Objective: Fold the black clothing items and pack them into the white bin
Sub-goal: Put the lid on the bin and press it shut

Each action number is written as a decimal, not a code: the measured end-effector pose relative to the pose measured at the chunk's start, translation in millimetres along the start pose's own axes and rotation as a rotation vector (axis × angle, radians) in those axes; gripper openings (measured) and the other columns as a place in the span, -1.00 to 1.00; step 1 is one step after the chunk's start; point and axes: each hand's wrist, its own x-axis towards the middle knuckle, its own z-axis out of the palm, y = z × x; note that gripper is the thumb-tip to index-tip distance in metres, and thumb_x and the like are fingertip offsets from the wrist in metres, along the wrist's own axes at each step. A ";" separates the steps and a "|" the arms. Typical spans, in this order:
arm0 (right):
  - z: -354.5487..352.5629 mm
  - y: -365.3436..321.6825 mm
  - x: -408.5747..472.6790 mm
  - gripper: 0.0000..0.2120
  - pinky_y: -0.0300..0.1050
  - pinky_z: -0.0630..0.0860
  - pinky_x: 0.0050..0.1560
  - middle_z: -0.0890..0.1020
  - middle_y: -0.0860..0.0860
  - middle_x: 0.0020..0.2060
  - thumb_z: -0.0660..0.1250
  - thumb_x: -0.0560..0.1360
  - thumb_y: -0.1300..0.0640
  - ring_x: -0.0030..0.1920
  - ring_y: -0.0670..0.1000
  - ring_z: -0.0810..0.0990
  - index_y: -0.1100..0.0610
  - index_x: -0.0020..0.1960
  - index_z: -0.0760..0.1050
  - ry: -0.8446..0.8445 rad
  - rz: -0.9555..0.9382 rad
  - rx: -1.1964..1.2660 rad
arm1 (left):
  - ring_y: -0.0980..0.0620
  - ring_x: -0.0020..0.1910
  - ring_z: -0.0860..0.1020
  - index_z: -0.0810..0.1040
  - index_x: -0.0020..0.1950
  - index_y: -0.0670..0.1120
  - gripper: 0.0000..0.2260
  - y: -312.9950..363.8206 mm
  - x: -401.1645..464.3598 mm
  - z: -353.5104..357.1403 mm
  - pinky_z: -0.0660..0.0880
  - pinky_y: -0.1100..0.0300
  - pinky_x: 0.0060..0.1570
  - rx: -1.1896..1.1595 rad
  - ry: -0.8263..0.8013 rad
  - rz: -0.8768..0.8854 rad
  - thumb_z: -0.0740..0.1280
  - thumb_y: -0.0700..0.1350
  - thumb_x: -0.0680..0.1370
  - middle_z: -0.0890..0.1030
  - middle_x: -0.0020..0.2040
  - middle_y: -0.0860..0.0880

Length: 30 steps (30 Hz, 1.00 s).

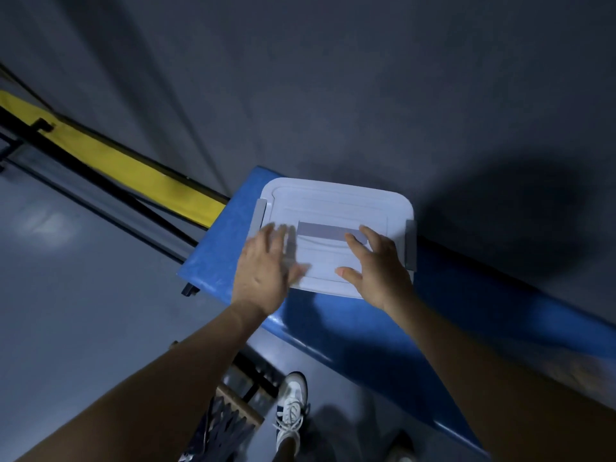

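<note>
The white bin [336,201] stands on the left end of a blue table, with its white lid on and grey latches at both sides. A grey handle strip [323,231] runs across the lid's middle. My left hand [266,271] lies flat over the lid's left part, fingers straight and blurred. My right hand [376,268] rests on the lid's right part with fingers spread, fingertips at the end of the handle strip. No black clothing shows on the table.
The blue table [350,331] runs from centre to the lower right against a dark grey wall [333,78]. A yellow and black bar [126,168] lies to the left. Below are a grey floor, my white shoe [291,405] and a wooden object [236,401].
</note>
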 end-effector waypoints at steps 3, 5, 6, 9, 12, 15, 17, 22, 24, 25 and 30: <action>-11.3 21.9 -16.8 -0.25 0.17 0.24 0.40 0.13 0.19 0.49 0.45 0.37 -0.09 0.45 0.27 0.15 0.13 0.46 0.27 -0.051 -0.100 -0.005 | -0.08 0.53 -0.20 -0.21 0.54 0.01 -0.19 14.1 -12.4 6.6 -0.22 0.03 0.48 0.257 -0.307 0.287 0.26 0.18 0.51 -0.25 0.55 -0.03; -16.2 37.2 -25.0 -0.17 0.13 0.08 0.49 -0.02 0.14 0.53 0.45 0.36 -0.11 0.50 0.24 -0.01 0.05 0.50 0.15 -0.131 -0.104 -0.085 | -0.07 0.52 -0.29 -0.28 0.52 0.04 -0.22 13.9 -5.6 9.4 -0.25 0.01 0.48 0.363 -0.373 0.252 0.25 0.07 0.55 -0.36 0.51 0.03; -16.6 43.1 -27.8 -0.17 0.03 -0.01 0.51 -0.11 0.08 0.54 0.44 0.40 -0.07 0.53 0.17 -0.11 -0.01 0.52 0.07 -0.182 -0.088 -0.121 | -0.07 0.52 -0.29 -0.27 0.52 0.06 -0.25 13.1 -0.8 9.6 -0.23 0.00 0.48 0.368 -0.375 0.207 0.24 0.02 0.57 -0.34 0.52 0.04; -13.5 51.8 -28.1 -0.22 -0.06 -0.04 0.50 -0.17 0.05 0.54 0.39 0.47 0.09 0.53 0.11 -0.21 -0.07 0.53 0.00 -0.166 -0.095 -0.146 | -0.05 0.53 -0.25 -0.23 0.52 0.11 -0.28 8.9 10.8 10.6 -0.14 0.01 0.48 0.332 -0.399 0.120 0.23 -0.02 0.58 -0.27 0.54 0.08; -9.6 43.7 -22.4 -0.26 -0.12 -0.04 0.49 -0.13 0.05 0.54 0.38 0.48 0.14 0.54 0.10 -0.18 -0.05 0.52 0.05 -0.117 -0.104 -0.095 | -0.01 0.53 -0.25 -0.20 0.52 0.15 -0.31 2.6 21.1 5.8 -0.10 0.01 0.48 0.298 -0.421 0.102 0.23 -0.08 0.59 -0.25 0.54 0.13; -10.5 31.3 -10.8 -0.27 -0.07 0.03 0.48 -0.09 0.04 0.54 0.39 0.48 0.09 0.54 0.08 -0.12 -0.09 0.52 0.07 -0.103 -0.072 -0.102 | 0.00 0.53 -0.22 -0.16 0.52 0.17 -0.32 -6.1 36.5 -2.8 -0.08 -0.02 0.48 0.276 -0.394 0.103 0.23 -0.14 0.59 -0.22 0.54 0.14; -11.9 21.3 -2.4 -0.27 -0.04 0.11 0.47 -0.07 0.03 0.54 0.40 0.46 0.05 0.54 0.07 -0.08 -0.10 0.51 0.09 -0.091 -0.052 -0.097 | 0.00 0.54 -0.20 -0.14 0.52 0.19 -0.32 -12.1 47.4 -9.6 -0.07 -0.03 0.50 0.273 -0.383 0.104 0.22 -0.17 0.59 -0.21 0.55 0.14; -14.4 -1.1 14.9 -0.26 -0.04 0.19 0.44 -0.04 0.02 0.54 0.42 0.45 0.03 0.53 0.03 -0.06 -0.10 0.51 0.11 -0.080 -0.007 -0.062 | -0.03 0.54 -0.18 -0.11 0.52 0.19 -0.31 -28.2 69.6 -20.7 -0.10 -0.04 0.50 0.266 -0.381 0.110 0.22 -0.22 0.59 -0.19 0.55 0.13; -15.0 -6.5 18.3 -0.24 -0.05 0.21 0.42 -0.03 0.01 0.54 0.43 0.43 0.02 0.53 0.01 -0.06 -0.10 0.51 0.10 -0.085 0.010 -0.066 | -0.04 0.54 -0.19 -0.13 0.52 0.19 -0.30 -31.8 75.6 -23.2 -0.10 -0.04 0.50 0.280 -0.392 0.121 0.22 -0.23 0.59 -0.20 0.55 0.13; -15.0 -8.3 18.9 -0.23 -0.05 0.22 0.41 -0.03 0.01 0.53 0.43 0.43 0.01 0.53 0.01 -0.05 -0.11 0.51 0.09 -0.086 0.018 -0.071 | -0.04 0.54 -0.19 -0.14 0.52 0.18 -0.30 -33.1 77.9 -24.0 -0.11 -0.04 0.50 0.291 -0.398 0.129 0.22 -0.23 0.59 -0.21 0.55 0.13; -15.4 -11.0 19.3 -0.18 -0.03 0.25 0.38 -0.02 0.01 0.53 0.45 0.40 -0.02 0.53 0.02 -0.01 -0.11 0.51 0.06 -0.091 0.044 -0.076 | -0.05 0.54 -0.20 -0.16 0.52 0.17 -0.31 -33.3 77.8 -26.5 -0.12 -0.01 0.49 0.310 -0.407 0.147 0.20 -0.19 0.60 -0.23 0.54 0.12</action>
